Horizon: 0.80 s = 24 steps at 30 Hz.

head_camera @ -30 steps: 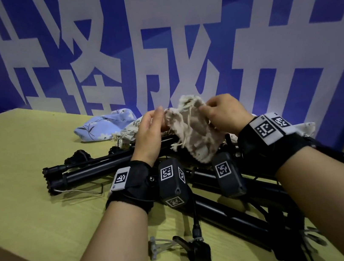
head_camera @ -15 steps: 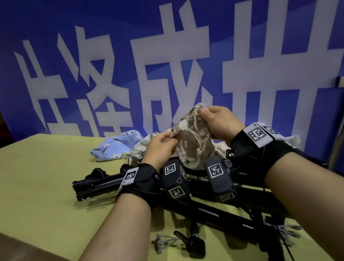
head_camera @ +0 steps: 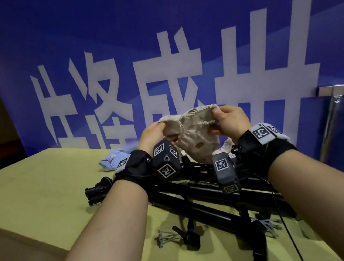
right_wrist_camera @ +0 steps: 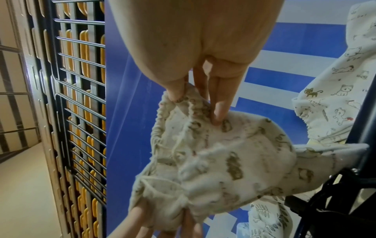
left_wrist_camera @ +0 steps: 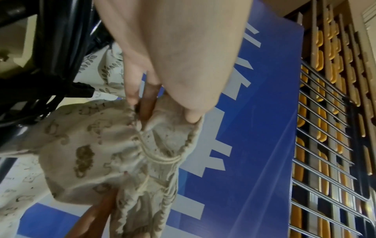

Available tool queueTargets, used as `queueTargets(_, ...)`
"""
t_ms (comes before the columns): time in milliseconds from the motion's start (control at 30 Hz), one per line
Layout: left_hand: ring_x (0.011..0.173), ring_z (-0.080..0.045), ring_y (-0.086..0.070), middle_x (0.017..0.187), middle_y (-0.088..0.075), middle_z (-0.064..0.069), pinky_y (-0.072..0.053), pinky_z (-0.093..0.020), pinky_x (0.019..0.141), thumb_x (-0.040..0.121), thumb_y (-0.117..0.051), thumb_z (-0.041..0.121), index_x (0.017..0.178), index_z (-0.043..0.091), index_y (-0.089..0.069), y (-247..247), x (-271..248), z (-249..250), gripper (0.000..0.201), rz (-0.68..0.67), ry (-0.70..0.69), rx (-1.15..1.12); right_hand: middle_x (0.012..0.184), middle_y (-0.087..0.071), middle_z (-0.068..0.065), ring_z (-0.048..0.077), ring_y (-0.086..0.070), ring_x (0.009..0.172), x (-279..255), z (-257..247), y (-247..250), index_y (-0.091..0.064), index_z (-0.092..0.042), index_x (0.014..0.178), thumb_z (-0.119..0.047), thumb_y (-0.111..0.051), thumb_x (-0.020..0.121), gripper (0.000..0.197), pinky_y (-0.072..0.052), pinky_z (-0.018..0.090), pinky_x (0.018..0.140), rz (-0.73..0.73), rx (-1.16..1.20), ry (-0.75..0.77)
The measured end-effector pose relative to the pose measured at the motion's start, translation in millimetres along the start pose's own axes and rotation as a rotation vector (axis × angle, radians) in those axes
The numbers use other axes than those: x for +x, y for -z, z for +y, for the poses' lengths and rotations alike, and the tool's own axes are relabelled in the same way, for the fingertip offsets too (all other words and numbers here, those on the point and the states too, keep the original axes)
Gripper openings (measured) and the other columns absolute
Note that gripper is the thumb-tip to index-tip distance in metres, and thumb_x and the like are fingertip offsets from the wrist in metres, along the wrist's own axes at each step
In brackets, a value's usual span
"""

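A beige printed drawstring pouch [head_camera: 194, 136] hangs in the air above the table, its gathered mouth stretched between my two hands. My left hand [head_camera: 155, 130] pinches the left rim of the pouch [left_wrist_camera: 105, 153], thumb outside and fingers tucked into the opening. My right hand [head_camera: 229, 117] pinches the right rim of the pouch [right_wrist_camera: 213, 153] the same way. The cord [left_wrist_camera: 162, 161] lies bunched at the gathered edge. The pouch's lower part sags toward the tripods.
Folded black tripods [head_camera: 209, 194] lie across the yellow-green table [head_camera: 44, 205] under my wrists. A light blue cloth bag [head_camera: 113, 161] and a white cat-print bag [right_wrist_camera: 333, 83] lie behind. A blue banner [head_camera: 175, 40] stands close behind; a metal rail [head_camera: 339, 92] is at right.
Both hands have lifted the pouch higher off the tripods and pulled apart, so its mouth is now spread wide. The head view has tilted upward.
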<state>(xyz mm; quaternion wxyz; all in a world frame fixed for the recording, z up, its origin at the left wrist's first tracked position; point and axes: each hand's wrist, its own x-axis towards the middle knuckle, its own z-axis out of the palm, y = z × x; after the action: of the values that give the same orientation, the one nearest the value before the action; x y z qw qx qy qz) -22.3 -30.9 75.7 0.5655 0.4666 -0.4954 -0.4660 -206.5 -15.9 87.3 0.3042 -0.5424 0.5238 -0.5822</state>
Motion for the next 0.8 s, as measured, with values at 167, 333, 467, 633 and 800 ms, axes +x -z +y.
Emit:
queueTargets(167, 0.070, -0.019, -0.063, 0.084, -0.062, -0.008, -0.053, -0.022, 0.058, 0.096, -0.049, 0.026, 0.084, 0.015, -0.052, 17, -2, 19, 0.017, 0.144, -0.109, 0.075, 0.092, -0.069, 0.017, 0.035, -0.067, 0.087, -1, -9, -3, -0.068, -0.003, 0.090, -0.026, -0.047, 0.096, 0.031, -0.056, 0.050, 0.078, 0.065, -0.112, 0.123)
queueTargets(333, 0.045, -0.012, -0.063, 0.079, -0.060, -0.013, -0.046, -0.017, 0.042, 0.101, -0.041, 0.022, 0.085, 0.008, -0.050, 42, -4, 35, 0.023, 0.234, -0.144, -0.075, 0.074, -0.061, 0.006, 0.028, -0.061, 0.078, -3, -20, -6, -0.067, -0.007, 0.084, -0.026, -0.047, 0.096, 0.029, -0.052, 0.043, 0.075, 0.112, -0.213, 0.168)
queueTargets(467, 0.072, -0.025, -0.067, 0.093, -0.059, -0.012, -0.056, -0.033, 0.060, 0.101, -0.043, 0.015, 0.084, 0.015, -0.049, 59, -8, 49, 0.018, 0.264, -0.139, -0.266, 0.076, -0.062, 0.001, 0.024, -0.059, 0.081, -8, -27, -18, -0.066, -0.015, 0.083, -0.029, -0.047, 0.097, 0.027, -0.046, 0.032, 0.070, 0.071, -0.309, 0.194)
queueTargets(633, 0.084, -0.021, -0.067, 0.088, -0.068, -0.004, -0.056, -0.037, 0.081, 0.099, -0.047, 0.021, 0.085, 0.017, -0.062, 82, -11, 57, 0.021, 0.245, -0.228, -0.280, 0.066, -0.063, 0.008, 0.025, -0.059, 0.057, -14, -38, -49, -0.067, -0.010, 0.074, -0.023, -0.048, 0.096, 0.032, -0.057, 0.041, 0.067, 0.026, -0.197, 0.174)
queueTargets(800, 0.096, -0.022, -0.068, 0.105, -0.070, -0.007, -0.052, -0.040, 0.092, 0.093, -0.056, 0.040, 0.112, 0.013, -0.064, 119, -4, 49, 0.034, 0.190, -0.194, -0.377, 0.095, -0.068, 0.009, 0.025, -0.066, 0.083, -23, -49, -78, -0.064, -0.014, 0.101, -0.010, -0.046, 0.096, 0.019, -0.051, 0.036, 0.073, -0.240, -0.002, 0.147)
